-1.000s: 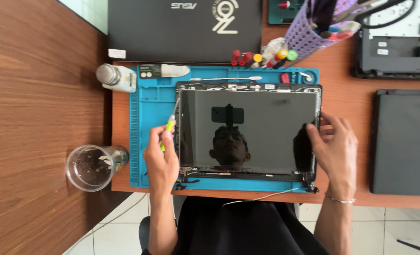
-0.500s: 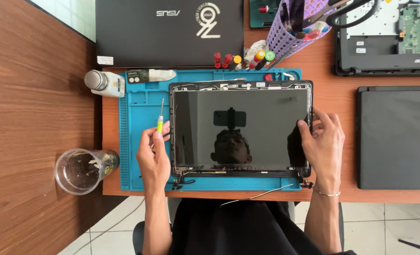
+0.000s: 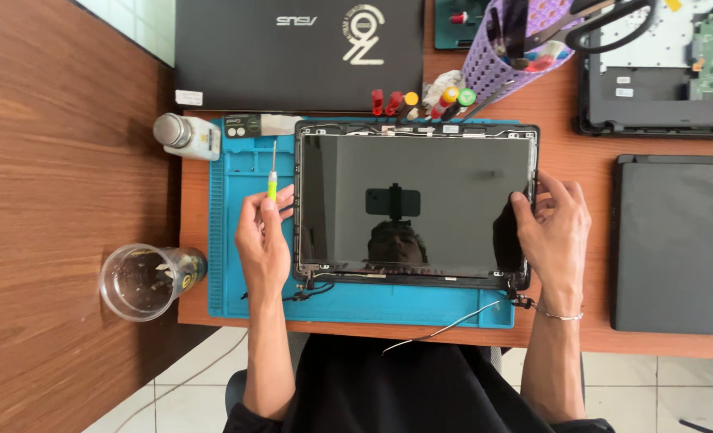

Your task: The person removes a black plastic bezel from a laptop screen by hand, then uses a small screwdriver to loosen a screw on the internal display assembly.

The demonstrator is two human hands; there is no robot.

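Observation:
A bare laptop screen panel [image 3: 416, 200] in its black frame lies flat on a blue work mat [image 3: 244, 273]. My left hand [image 3: 264, 240] rests at the panel's left edge and holds a thin screwdriver [image 3: 273, 180] with a yellow-green handle, its shaft pointing away from me. My right hand [image 3: 553, 232] grips the panel's right edge, thumb on the frame. Loose thin cables [image 3: 444, 327] trail from the panel's near edge over the desk front.
A glass jar [image 3: 144, 281] sits left of the mat, a small white bottle [image 3: 186, 136] at its far left corner. A closed black laptop [image 3: 300, 52] lies behind, a purple tool basket [image 3: 525, 48] and coloured screwdrivers [image 3: 420, 103] beside it. Two more laptops [image 3: 677, 240] lie on the right.
The view has shifted so the panel sits more central. My left hand has lifted slightly along the left edge with the screwdriver now pointing up; my right hand stays on the right edge.

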